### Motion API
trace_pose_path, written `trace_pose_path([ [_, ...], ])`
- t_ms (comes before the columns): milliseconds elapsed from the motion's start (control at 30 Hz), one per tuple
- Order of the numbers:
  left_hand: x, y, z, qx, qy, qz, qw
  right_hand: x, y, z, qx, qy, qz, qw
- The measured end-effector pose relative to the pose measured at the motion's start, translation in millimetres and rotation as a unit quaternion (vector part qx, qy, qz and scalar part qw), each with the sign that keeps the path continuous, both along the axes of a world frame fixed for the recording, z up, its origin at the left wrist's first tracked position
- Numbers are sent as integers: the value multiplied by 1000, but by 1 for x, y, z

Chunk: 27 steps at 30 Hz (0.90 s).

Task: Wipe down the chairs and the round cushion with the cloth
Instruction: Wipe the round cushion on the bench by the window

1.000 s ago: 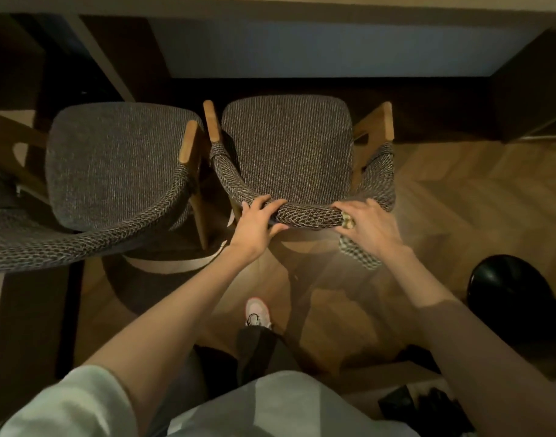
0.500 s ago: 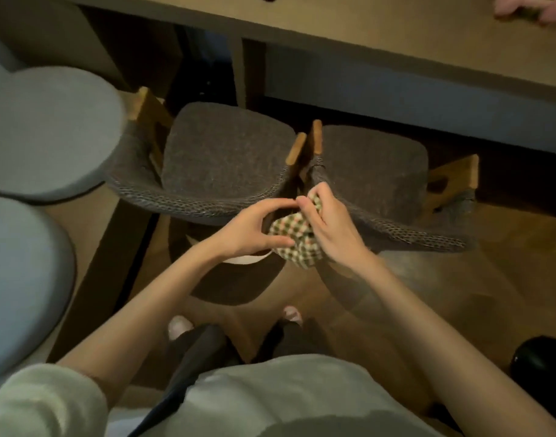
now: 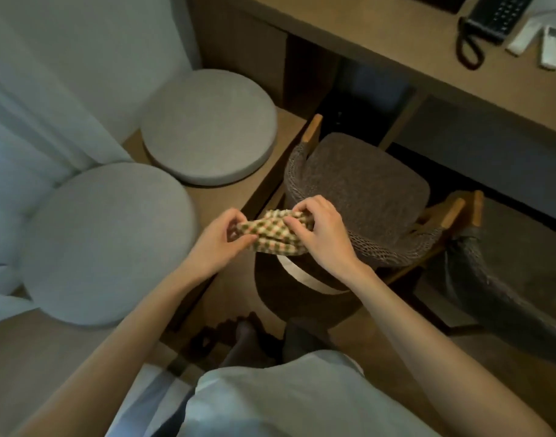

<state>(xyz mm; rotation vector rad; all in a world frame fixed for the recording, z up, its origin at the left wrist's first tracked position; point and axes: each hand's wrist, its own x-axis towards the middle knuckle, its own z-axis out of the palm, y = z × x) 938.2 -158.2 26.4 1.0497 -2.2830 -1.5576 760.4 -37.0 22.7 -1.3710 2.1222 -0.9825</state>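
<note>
One head-worn wide-angle view, looking steeply down and forward. Close above the chair point(image 3: 358, 184); desk point(image 3: 380, 36) along the top edge.

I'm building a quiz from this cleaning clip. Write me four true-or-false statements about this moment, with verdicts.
1. The left hand and the right hand both grip the checked cloth. True.
2. Only one round cushion is in view. False: two show on the left, the near cushion and the far cushion.
3. A black telephone sits on the desk. True.
4. The cloth lies spread flat on the chair seat. False: it is bunched up between the hands, at the back edge of the chair.
</note>
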Motion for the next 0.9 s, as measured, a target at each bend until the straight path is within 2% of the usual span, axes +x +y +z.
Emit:
trace_pose_path([
  [167,9,-48,-17,15,-19,64,998,-1,-66,-3,13,-34,38,999],
  [333,-11,-96,-37,56,-51,95,993,-23,-121,-16,-27,-126,19,991],
  [433,-30,-128,-46,48,-63,122,989,-45,-152,-25,-29,-103,37,994],
  [533,-48,-156,-51,63,-37,131,989,-63,-180,-34,-5,-54,42,998],
  [633,-61,-185,-59,24,-48,155,986,-79,-206,-45,28,-12,30,999],
  [733,-74,-217,-70,12,-58,139,989,-92,-231,-59,56,-31,14,998],
  [900,-90,-274,-96,-40,-121,82,988,-105,-277,-87,81,-69,-13,994],
])
